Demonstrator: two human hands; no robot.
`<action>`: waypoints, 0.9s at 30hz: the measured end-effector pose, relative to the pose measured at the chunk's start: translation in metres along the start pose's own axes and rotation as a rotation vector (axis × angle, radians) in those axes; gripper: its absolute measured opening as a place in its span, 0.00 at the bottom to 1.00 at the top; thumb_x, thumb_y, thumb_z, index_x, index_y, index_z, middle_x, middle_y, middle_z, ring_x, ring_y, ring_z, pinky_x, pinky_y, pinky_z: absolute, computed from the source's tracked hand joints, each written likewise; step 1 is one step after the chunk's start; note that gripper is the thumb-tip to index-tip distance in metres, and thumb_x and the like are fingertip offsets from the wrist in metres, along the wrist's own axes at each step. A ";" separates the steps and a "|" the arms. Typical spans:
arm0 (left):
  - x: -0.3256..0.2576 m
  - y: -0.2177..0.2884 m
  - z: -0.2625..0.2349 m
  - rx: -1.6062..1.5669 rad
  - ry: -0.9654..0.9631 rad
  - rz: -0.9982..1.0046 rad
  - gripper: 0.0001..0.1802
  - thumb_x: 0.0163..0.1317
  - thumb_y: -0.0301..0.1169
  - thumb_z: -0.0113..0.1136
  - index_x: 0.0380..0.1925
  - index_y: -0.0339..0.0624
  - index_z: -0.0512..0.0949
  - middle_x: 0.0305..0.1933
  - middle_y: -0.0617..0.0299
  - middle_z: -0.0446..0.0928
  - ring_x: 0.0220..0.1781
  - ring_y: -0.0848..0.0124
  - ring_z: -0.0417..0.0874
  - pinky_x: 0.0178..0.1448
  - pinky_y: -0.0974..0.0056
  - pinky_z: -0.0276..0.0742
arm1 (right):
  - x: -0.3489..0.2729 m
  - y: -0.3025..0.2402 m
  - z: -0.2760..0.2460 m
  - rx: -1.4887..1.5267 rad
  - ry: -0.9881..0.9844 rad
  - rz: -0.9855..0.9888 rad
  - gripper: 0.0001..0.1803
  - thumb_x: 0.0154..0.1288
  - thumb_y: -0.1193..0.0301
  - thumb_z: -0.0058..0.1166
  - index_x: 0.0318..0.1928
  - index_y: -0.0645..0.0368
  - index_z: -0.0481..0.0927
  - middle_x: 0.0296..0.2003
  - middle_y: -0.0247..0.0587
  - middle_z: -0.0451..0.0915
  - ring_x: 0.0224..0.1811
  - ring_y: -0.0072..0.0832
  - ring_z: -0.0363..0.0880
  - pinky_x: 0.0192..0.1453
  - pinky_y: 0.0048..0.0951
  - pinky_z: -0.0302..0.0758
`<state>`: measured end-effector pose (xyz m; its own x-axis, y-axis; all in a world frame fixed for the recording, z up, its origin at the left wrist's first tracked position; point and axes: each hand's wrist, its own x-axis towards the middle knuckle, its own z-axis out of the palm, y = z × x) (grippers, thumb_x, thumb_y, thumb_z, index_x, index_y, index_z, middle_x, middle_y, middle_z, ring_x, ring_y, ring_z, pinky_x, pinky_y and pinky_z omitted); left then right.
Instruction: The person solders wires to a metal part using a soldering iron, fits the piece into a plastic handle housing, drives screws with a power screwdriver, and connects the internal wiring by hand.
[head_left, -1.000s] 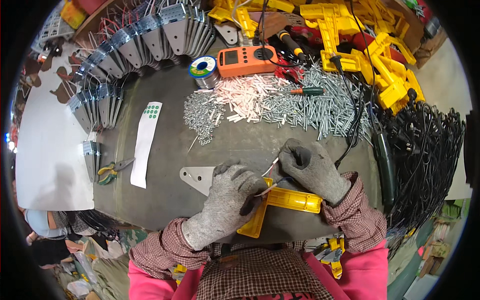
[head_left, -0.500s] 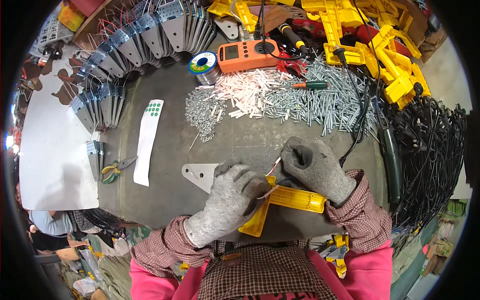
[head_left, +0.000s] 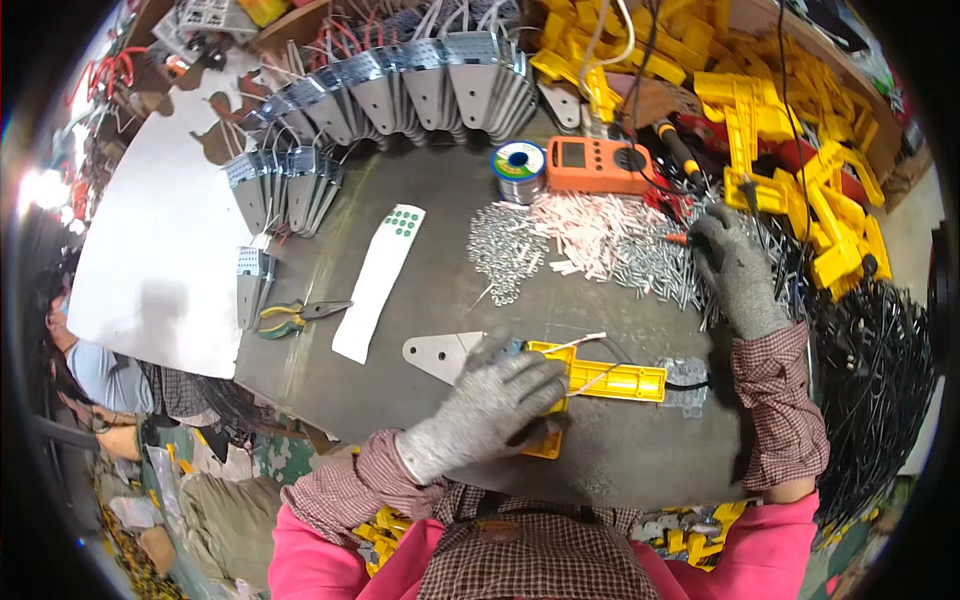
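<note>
My left hand, in a grey glove, is closed over the yellow T-shaped plastic shell and presses it to the table. From under its fingers a grey metal plate with holes points left. A white wire and a pinkish wire rise out of the shell, and a black cable leaves its right end over a clear plastic piece. My gloved right hand is at the screw pile, fingers curled over a small tool with an orange tip; its handle is hidden.
Behind lie washers, pale sleeves and screws, with a solder spool and an orange meter. Pliers and a sticker strip lie left. Black cables crowd the right; yellow parts fill the back right.
My right hand has let go of the wire and moved up and right to the screw pile, onto the small tool. My left hand stays on the shell. The whole view has shifted.
</note>
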<state>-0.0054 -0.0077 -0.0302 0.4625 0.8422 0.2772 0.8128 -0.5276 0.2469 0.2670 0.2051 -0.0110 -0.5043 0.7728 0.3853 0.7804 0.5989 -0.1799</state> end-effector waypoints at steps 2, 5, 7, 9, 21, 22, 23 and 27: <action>0.001 0.012 0.006 -0.005 0.039 -0.057 0.24 0.54 0.44 0.69 0.49 0.46 0.80 0.56 0.62 0.78 0.60 0.63 0.77 0.73 0.43 0.57 | 0.004 -0.007 -0.016 -0.007 -0.055 0.045 0.11 0.61 0.74 0.60 0.45 0.60 0.79 0.49 0.49 0.78 0.45 0.49 0.82 0.46 0.41 0.80; -0.002 0.020 0.009 -0.015 0.104 -0.146 0.23 0.55 0.43 0.68 0.49 0.45 0.80 0.57 0.62 0.77 0.61 0.64 0.75 0.73 0.43 0.58 | -0.004 -0.030 -0.060 0.260 -0.070 0.077 0.12 0.61 0.81 0.59 0.45 0.64 0.77 0.39 0.46 0.82 0.44 0.33 0.84 0.45 0.30 0.78; -0.008 0.018 0.010 0.037 0.099 -0.153 0.22 0.57 0.42 0.67 0.49 0.44 0.80 0.58 0.61 0.77 0.63 0.63 0.73 0.72 0.43 0.58 | -0.017 -0.072 -0.106 0.566 -0.178 0.246 0.12 0.59 0.85 0.57 0.45 0.69 0.78 0.39 0.36 0.81 0.41 0.22 0.80 0.44 0.22 0.75; -0.013 0.012 0.011 0.019 0.128 -0.104 0.23 0.56 0.42 0.66 0.49 0.43 0.80 0.59 0.61 0.76 0.64 0.62 0.72 0.73 0.42 0.58 | -0.030 -0.114 -0.107 0.683 -0.182 0.232 0.11 0.57 0.82 0.59 0.42 0.66 0.81 0.33 0.44 0.82 0.36 0.29 0.85 0.41 0.26 0.78; -0.015 0.014 0.018 -0.064 0.141 0.063 0.22 0.54 0.39 0.64 0.46 0.37 0.81 0.52 0.52 0.80 0.59 0.56 0.77 0.64 0.47 0.72 | -0.050 -0.145 -0.043 0.663 -0.148 0.057 0.12 0.56 0.74 0.71 0.36 0.61 0.80 0.25 0.39 0.83 0.24 0.20 0.81 0.28 0.23 0.77; -0.014 0.014 0.017 -0.052 0.156 0.056 0.22 0.54 0.39 0.64 0.46 0.38 0.82 0.51 0.53 0.80 0.58 0.57 0.78 0.64 0.46 0.71 | -0.051 -0.146 -0.040 0.693 -0.138 0.081 0.12 0.56 0.74 0.72 0.36 0.61 0.80 0.25 0.39 0.83 0.24 0.20 0.82 0.27 0.24 0.77; -0.013 0.015 0.018 -0.055 0.154 0.055 0.22 0.54 0.39 0.64 0.46 0.38 0.82 0.51 0.53 0.80 0.58 0.57 0.78 0.64 0.46 0.71 | -0.051 -0.148 -0.038 0.723 -0.128 0.106 0.13 0.55 0.73 0.73 0.36 0.61 0.80 0.24 0.39 0.83 0.23 0.20 0.82 0.27 0.25 0.77; -0.011 0.014 0.018 -0.056 0.149 0.052 0.20 0.54 0.40 0.65 0.44 0.43 0.82 0.51 0.55 0.80 0.58 0.60 0.78 0.63 0.46 0.70 | -0.050 -0.152 -0.031 0.603 -0.077 0.047 0.15 0.53 0.69 0.75 0.37 0.61 0.81 0.23 0.37 0.83 0.21 0.22 0.82 0.25 0.25 0.76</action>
<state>0.0076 -0.0223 -0.0464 0.4425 0.7901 0.4243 0.7661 -0.5789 0.2791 0.1846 0.0688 0.0251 -0.5176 0.8006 0.3017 0.4671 0.5599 -0.6844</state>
